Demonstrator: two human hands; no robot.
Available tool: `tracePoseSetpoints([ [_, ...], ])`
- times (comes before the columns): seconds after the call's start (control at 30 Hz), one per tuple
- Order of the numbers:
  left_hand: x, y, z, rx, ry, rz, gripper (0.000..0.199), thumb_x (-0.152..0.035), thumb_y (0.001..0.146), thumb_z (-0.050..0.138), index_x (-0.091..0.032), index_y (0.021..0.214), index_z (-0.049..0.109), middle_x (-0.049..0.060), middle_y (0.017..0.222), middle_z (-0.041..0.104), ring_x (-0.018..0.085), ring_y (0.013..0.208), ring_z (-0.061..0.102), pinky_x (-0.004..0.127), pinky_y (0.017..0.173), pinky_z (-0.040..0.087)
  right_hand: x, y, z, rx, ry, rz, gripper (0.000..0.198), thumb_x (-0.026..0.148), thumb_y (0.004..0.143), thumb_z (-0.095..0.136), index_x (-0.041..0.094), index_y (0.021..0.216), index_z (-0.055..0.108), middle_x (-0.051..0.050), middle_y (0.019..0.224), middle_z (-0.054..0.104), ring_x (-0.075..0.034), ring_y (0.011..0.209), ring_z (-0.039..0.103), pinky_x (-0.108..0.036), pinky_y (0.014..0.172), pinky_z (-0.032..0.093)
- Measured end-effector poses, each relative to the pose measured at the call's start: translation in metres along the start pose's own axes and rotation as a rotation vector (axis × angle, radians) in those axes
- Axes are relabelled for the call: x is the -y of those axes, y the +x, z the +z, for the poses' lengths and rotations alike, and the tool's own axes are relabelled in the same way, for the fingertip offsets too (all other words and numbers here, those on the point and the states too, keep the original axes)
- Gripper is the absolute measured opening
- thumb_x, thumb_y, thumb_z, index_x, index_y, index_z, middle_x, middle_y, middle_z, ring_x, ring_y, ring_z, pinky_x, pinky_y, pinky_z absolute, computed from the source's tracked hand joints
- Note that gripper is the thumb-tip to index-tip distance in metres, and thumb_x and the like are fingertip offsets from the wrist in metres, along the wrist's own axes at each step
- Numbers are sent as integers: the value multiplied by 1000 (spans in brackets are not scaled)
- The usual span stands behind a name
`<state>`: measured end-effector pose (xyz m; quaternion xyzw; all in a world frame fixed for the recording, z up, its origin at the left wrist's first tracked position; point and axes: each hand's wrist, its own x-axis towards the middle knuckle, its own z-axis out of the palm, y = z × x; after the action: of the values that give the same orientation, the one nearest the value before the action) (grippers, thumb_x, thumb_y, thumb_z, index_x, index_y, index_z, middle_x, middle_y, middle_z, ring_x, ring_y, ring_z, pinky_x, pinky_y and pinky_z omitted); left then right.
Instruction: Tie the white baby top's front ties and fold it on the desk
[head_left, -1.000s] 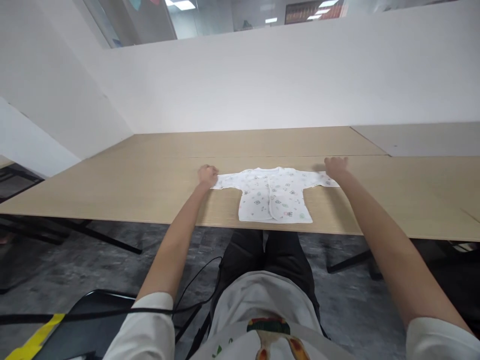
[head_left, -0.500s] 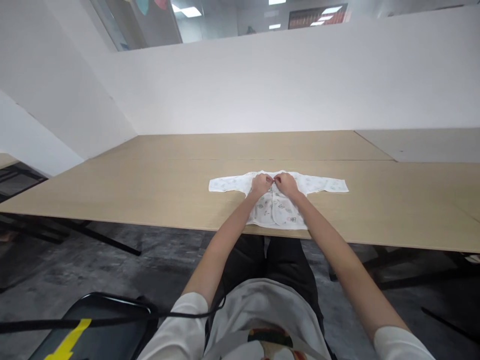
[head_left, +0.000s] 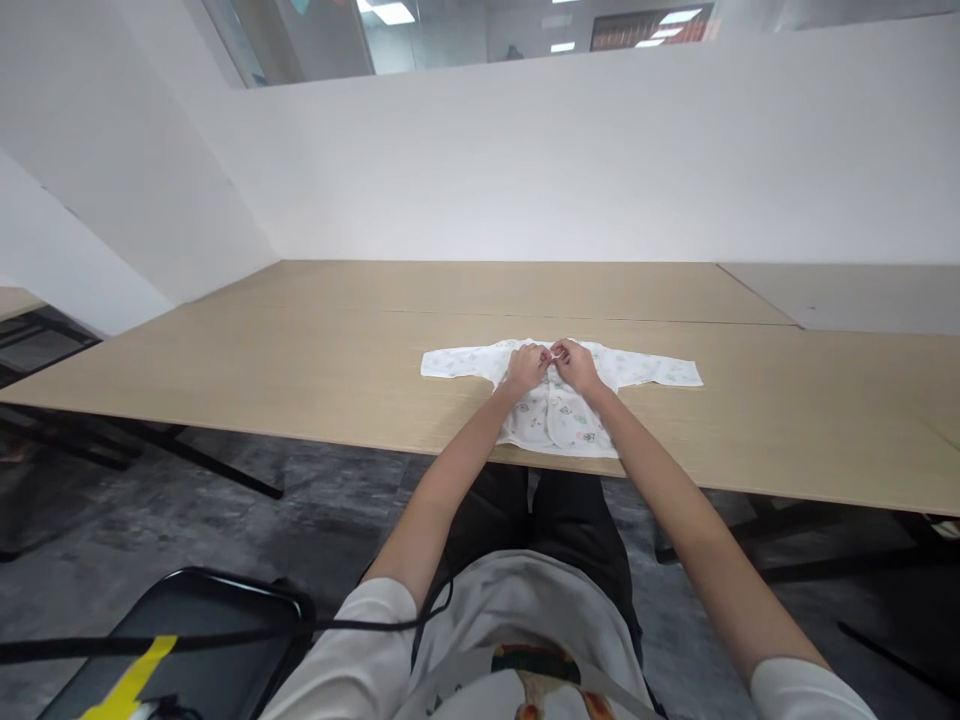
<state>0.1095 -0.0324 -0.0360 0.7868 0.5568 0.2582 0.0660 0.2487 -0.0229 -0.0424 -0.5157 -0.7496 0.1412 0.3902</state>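
A small white baby shirt with a scattered print lies face up on the table, both sleeves stretched out sideways. Its front opening runs down the middle, and the hem lies close to the table's front edge. My left hand is closed on the upper front of the shirt, left of the opening. Just right of it, my right hand pinches the fabric near the neckline. The fingertips of both hands nearly meet there, and whatever small part they grip is too small to make out.
The wooden table reaches back to a white wall with a window above. At lower left is a black chair with yellow tape. A black cable crosses over the chair to my body.
My right fingers have lifted and shifted slightly at the neckline. The shirt lies as before; the whole view has tilted a little.
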Motion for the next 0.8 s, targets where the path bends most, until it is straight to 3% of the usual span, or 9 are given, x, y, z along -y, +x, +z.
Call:
tracePoseSetpoints([
  [0.23,-3,-2,-3,13,17,-19,25,-27,91,42,-20,96,66,7,105,67,22,105,55,38,95,37,5,-3,-4,15,32,-16,24,10,70,46,17,84,63,-6,85,68,-18,79,61,-31,78,48],
  [0.53,-3,-4,-6,-6,-14,14,24,-27,91,41,-20,96,64,7,103,68,21,105,56,38,94,36,-2,-1,4,-37,147,-34,34,6,64,42,14,90,62,-10,96,66,-18,83,62,-31,79,50],
  [0.8,-2,-3,-5,-7,-44,16,22,-26,90,44,-20,94,65,5,102,69,22,104,57,38,94,35,-3,0,2,-30,114,16,24,12,67,50,16,88,61,-5,81,65,-17,74,60,-31,75,50],
])
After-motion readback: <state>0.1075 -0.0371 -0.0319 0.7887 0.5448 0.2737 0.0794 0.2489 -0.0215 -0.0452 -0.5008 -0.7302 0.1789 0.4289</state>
